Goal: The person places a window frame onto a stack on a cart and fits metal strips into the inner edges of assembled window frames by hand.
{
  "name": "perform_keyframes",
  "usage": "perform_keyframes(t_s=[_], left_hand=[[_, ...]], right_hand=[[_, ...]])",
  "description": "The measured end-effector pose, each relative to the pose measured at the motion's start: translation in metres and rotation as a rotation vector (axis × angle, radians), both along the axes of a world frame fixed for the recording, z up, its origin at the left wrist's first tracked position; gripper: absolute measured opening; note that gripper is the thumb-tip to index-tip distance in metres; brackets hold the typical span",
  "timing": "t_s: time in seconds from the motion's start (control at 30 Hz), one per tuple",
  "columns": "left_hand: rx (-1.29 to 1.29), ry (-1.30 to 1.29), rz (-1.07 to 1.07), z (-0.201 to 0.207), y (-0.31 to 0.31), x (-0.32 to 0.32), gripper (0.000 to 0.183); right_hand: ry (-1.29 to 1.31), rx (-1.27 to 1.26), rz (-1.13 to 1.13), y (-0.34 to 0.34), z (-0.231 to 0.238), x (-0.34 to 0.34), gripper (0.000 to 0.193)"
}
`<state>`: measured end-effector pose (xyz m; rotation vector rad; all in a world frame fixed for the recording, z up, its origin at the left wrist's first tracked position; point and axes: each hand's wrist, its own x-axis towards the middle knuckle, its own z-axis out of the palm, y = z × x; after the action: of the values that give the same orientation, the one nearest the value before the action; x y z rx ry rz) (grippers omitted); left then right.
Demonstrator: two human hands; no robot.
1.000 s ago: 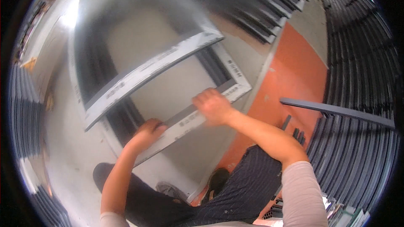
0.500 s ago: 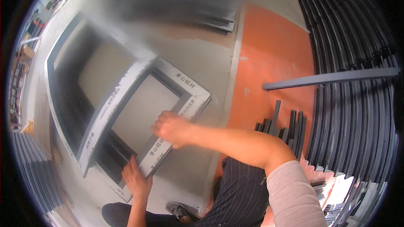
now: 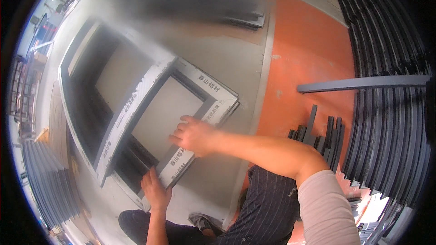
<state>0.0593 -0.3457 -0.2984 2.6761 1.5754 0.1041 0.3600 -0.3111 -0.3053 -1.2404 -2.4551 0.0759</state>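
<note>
A dark metal window frame (image 3: 121,115) with white printed film along its bars lies at an angle on the floor in front of me. My right hand (image 3: 194,136) is wrapped over the film-covered bar on its near right side, the fingers curled over the inner edge. Close to the frame's near corner, my left hand (image 3: 156,190) grips the lower end of that same bar, thumb and fingers around its edge. The undersides of the bar and some fingertips are hidden.
Long dark metal profiles (image 3: 386,127) are stacked along the right, with one grey bar (image 3: 363,83) lying across them. Short dark offcuts (image 3: 334,136) stand on the orange floor strip (image 3: 309,45). More profiles (image 3: 50,181) are stacked at the left. A blurred dark stack lies at the far side.
The whole scene has shifted slightly to the right in the picture. Both hands keep nearly the same places on the frame, with the right hand's fingers a little more spread.
</note>
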Motion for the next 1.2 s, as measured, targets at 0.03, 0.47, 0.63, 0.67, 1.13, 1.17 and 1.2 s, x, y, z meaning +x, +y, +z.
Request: perform_keyframes(t_s=[0.03, 0.47, 0.63, 0.67, 1.13, 1.17, 1.2], left_hand=[[0.003, 0.01, 0.002, -0.001, -0.005, -0.001, 0.088], [0.013, 0.025, 0.082, -0.019, 0.112, 0.001, 0.085], [0.062, -0.009, 0.057, -0.006, 0.136, -0.043, 0.089], [0.035, -0.006, 0.077, -0.009, 0.136, -0.035, 0.09], [0.161, 0.034, 0.067, -0.04, 0.128, -0.013, 0.084], [0.149, 0.04, 0.067, -0.04, 0.13, -0.015, 0.085], [0.138, 0.02, 0.073, -0.042, 0.129, -0.013, 0.088]], right_hand=[[-0.015, 0.113, -0.016, -0.005, 0.0, 0.0, 0.042], [0.089, -0.222, -0.322, 0.052, 0.04, 0.022, 0.043], [0.999, -0.081, -0.69, -0.047, 0.071, 0.141, 0.028], [1.012, -0.015, -0.85, -0.08, 0.036, 0.17, 0.025], [0.181, -0.554, -1.957, -0.328, -0.15, 0.137, 0.048], [0.192, -0.53, -1.965, -0.333, -0.153, 0.139, 0.046], [0.153, -0.511, -1.963, -0.344, -0.16, 0.147, 0.043]])
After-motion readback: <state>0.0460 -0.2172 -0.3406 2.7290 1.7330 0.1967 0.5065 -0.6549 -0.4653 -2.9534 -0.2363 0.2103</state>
